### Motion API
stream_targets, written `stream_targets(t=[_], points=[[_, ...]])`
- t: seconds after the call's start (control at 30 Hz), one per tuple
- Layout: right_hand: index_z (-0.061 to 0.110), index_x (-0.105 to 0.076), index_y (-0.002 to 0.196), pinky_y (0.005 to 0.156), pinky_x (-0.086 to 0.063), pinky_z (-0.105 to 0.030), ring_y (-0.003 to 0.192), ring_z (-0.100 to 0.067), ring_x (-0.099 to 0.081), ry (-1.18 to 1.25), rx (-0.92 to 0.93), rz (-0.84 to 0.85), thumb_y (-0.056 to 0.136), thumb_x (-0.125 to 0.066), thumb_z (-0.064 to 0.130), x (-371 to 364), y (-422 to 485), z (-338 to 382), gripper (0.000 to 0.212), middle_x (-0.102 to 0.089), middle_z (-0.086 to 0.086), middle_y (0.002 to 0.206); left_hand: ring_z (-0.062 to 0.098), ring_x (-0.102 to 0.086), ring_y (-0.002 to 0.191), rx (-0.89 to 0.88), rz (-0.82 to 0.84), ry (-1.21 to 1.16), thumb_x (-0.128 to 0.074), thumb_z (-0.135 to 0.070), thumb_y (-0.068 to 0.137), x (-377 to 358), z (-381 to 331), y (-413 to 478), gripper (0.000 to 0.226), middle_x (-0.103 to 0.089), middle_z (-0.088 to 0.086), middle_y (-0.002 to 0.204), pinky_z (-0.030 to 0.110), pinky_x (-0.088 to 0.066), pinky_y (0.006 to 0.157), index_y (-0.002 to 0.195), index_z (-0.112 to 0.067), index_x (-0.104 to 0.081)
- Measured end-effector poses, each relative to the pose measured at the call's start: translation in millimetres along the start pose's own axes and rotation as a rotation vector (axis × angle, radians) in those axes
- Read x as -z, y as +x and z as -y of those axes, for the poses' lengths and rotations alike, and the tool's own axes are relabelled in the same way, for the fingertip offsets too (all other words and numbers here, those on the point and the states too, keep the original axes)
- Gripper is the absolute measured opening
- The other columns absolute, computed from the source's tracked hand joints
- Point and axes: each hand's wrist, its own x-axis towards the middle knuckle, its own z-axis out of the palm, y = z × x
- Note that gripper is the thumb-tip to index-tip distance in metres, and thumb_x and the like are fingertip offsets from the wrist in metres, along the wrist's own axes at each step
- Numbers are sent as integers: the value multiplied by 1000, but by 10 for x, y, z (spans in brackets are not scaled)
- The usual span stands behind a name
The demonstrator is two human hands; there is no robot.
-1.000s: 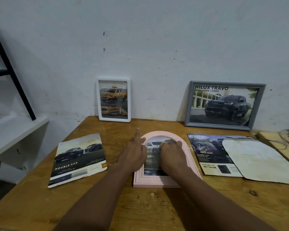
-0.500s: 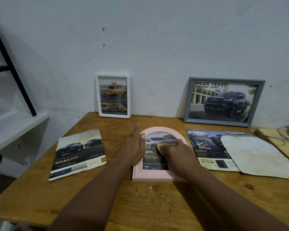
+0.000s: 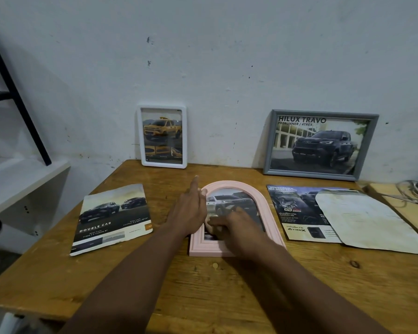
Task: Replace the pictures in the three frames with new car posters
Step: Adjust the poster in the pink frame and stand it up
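The pink frame (image 3: 270, 220) lies flat on the table (image 3: 227, 285). The left hand (image 3: 188, 213) rests open on its left edge; the right hand (image 3: 237, 225) presses flat on the picture (image 3: 227, 201) inside.

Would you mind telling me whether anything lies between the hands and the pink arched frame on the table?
Nothing visible does. The left hand already rests on the left edge of the pink arched frame, and the right hand lies over its picture, so both are in contact with it on the wooden table.

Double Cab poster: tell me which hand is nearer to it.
Left. The left hand rests on the pink frame's left edge, beside the Double Cab poster; the right hand lies farther right.
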Motion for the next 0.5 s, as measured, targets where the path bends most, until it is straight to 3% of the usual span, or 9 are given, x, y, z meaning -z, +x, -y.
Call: stream_targets(t=[0.13, 0.23, 0.33, 0.4, 0.5], points=[[42, -55, 136, 98, -43, -40, 112, -23, -49, -237, -25, 8, 101, -52, 32, 236, -212, -358, 37, -54, -7, 127, 10, -66, 89, -12, 32, -22, -30, -43, 109, 14, 31, -5, 59, -69, 3, 119, 37, -59, 82, 162, -28, -9], [30, -60, 127, 91, -39, -39, 111, -25, -46, -382, -83, -113, 101, -44, 30, 187, -400, -216, 30, -64, -4, 122, 11, -67, 84, -10, 19, -12, -30, -44, 109, 15, 31, 4, 59, -69, 0, 118, 40, -62, 79, 162, -29, -10], [19, -56, 127, 96, -36, -42, 116, -27, -42, -321, -185, -189, 96, -48, 40, -88, -444, 96, 38, -60, -3, 127, 12, -68, 79, -13, 1, 0, -32, -43, 109, 5, 11, -5, 58, -70, -1, 113, 36, -63, 72, 161, -29, -12], [14, -55, 127, 95, -35, -43, 115, -27, -41, -294, -198, -216, 96, -35, 43, -278, -399, 290, 47, -57, -6, 127, 13, -69, 75, -11, 7, 6, -32, -42, 109, 8, -3, -10, 57, -71, 0, 106, 34, -63, 69, 161, -28, -13], [15, -58, 121, 91, -37, -43, 110, -26, -44, -245, -48, -239, 84, -8, 47, -394, -362, 424, 70, -60, -6, 123, 17, -69, 94, -9, -3, 16, -32, -40, 109, 20, -18, -18, 57, -68, 6, 125, 33, -58, 82, 162, -25, -14]])
